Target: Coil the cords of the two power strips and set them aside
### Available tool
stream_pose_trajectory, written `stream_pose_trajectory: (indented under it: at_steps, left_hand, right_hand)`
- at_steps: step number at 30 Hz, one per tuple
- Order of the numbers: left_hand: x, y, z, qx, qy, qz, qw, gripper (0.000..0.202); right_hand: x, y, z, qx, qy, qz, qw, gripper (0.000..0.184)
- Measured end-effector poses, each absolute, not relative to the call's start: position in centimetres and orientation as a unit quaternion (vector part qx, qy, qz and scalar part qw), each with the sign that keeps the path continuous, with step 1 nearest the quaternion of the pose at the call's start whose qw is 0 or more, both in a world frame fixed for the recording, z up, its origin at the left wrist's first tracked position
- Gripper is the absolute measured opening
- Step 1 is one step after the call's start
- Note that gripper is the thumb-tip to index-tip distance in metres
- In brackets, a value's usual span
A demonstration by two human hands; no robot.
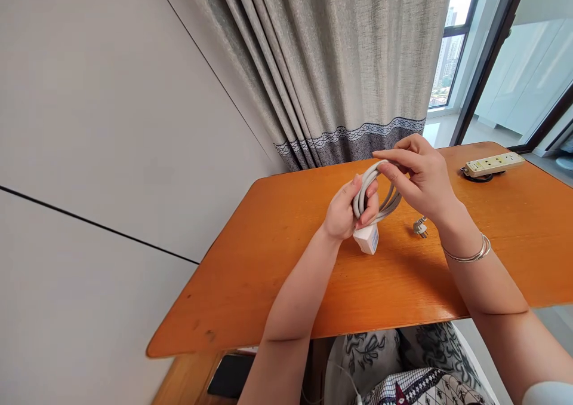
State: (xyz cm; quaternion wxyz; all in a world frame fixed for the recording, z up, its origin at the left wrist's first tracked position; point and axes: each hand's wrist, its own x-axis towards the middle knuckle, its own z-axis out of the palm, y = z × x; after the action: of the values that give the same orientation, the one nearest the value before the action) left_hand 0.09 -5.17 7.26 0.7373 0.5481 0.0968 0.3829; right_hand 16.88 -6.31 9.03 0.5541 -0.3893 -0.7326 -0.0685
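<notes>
My left hand [347,206] is closed around a coiled white power cable [361,195], holding the loops above the table. A small white socket block [367,239] with a bluish label shows just below my left hand, at the cable's lower side. My right hand [419,175] grips the top of the coil between thumb and fingers, its index finger stretched toward the left. Below the right wrist, a white plug [420,228] with metal pins is seen at the cable's end; I cannot tell whether it touches the table.
The orange wooden table [277,261] spreads beneath both hands. A cream power strip [495,163] with a dark cord lies at the far right. A grey curtain [349,52] hangs behind the table, and a white wall [111,124] stands on the left. A black phone-like object [230,375] lies below the front edge.
</notes>
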Motion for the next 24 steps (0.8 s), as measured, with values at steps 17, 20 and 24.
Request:
stream_pose_trajectory:
  at_steps: [17, 20, 24]
  left_hand:
    - [0.2, -6.0, 8.0, 0.505, 0.135, 0.359, 0.773, 0.052]
    - [0.3, -6.1, 8.2, 0.484, 0.129, 0.371, 0.782, 0.053]
    - [0.4, -6.2, 8.6, 0.456, 0.123, 0.4, 0.785, 0.054]
  right_hand:
    - [17.8, -5.4, 9.4, -0.347, -0.753, 0.185, 0.528, 0.055]
    - [17.8, -5.2, 9.3, -0.332, -0.744, 0.215, 0.538, 0.055]
    - [17.9, -4.9, 9.2, -0.333, -0.732, 0.225, 0.551, 0.055]
